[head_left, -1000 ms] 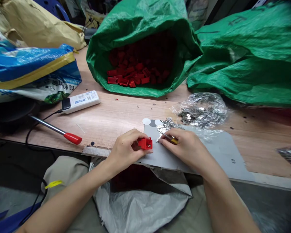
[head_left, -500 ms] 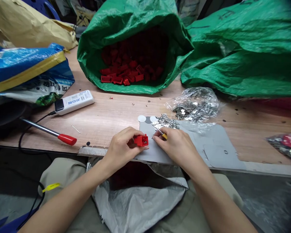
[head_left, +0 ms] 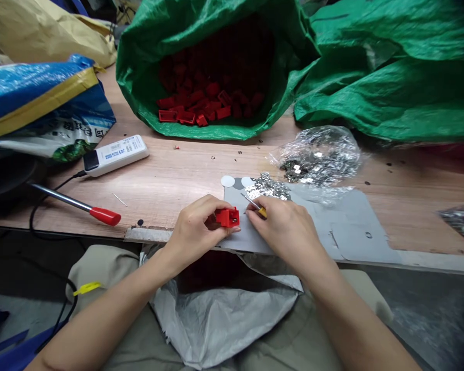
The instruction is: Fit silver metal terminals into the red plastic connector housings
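My left hand [head_left: 201, 226] is closed around a small red plastic housing [head_left: 228, 217], its open side turned to the right, with a bit of metal showing inside. Just to the right, my right hand [head_left: 282, 219] grips a screwdriver [head_left: 262, 211] with a yellow handle, its thin metal shaft pointing up and left. Whether the right fingertips also pinch a small part is too small to tell. Both hands are over the grey sheet [head_left: 309, 226] at the table's front edge. A heap of small flat metal pieces [head_left: 268, 186] lies just beyond my right hand.
A green sack [head_left: 139, 98] full of red housings lies open at the back. A clear plastic bag [head_left: 325, 154] of metal pieces sits at right. On the left are a white power bank [head_left: 118, 155] and a red-tipped lever [head_left: 105, 216]. A grey sack [head_left: 232, 319] gapes across my lap.
The camera view has shifted slightly. Both hands keep their holds on the red housing and the screwdriver, with almost no movement between them.
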Motion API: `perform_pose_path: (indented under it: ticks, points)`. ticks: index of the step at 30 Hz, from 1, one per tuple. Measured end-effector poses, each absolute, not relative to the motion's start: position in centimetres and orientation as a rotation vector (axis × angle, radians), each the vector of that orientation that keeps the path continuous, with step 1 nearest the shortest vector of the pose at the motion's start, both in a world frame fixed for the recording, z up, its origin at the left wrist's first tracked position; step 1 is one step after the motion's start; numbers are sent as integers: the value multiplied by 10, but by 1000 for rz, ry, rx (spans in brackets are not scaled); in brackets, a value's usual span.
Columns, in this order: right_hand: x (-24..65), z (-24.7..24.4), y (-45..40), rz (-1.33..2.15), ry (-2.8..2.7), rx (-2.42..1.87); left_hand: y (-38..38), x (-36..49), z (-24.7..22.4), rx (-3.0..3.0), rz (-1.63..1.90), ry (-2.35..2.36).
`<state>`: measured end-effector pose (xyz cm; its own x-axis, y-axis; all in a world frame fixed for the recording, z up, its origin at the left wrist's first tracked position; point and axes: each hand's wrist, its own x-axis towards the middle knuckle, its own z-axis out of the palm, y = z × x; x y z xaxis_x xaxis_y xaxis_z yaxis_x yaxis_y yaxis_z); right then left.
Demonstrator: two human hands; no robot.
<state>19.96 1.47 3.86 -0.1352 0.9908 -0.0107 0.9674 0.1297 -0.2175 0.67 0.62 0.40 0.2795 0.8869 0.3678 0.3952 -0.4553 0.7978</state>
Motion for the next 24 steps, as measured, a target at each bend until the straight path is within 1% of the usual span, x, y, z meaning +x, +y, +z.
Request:
perform_pose_path:
  ticks: [3, 7, 11, 14, 24]
  points:
    - [206, 41, 22, 544, -2129, -1851, 7, 6, 4, 1995, 1111, 1158]
    - [213, 40, 30, 985, -1815, -1615, 7, 7, 3, 1994, 1129, 1162]
    - [211, 38, 33, 1249, -1674, -1501, 4, 8, 5, 1983, 1208, 1126]
    - [209, 36, 33, 1319, -1670, -1440, 3, 9, 6, 2004, 1266, 1116]
    - [202, 32, 31, 1226, -1676, -1408, 3, 8, 5, 2105, 1262, 1090]
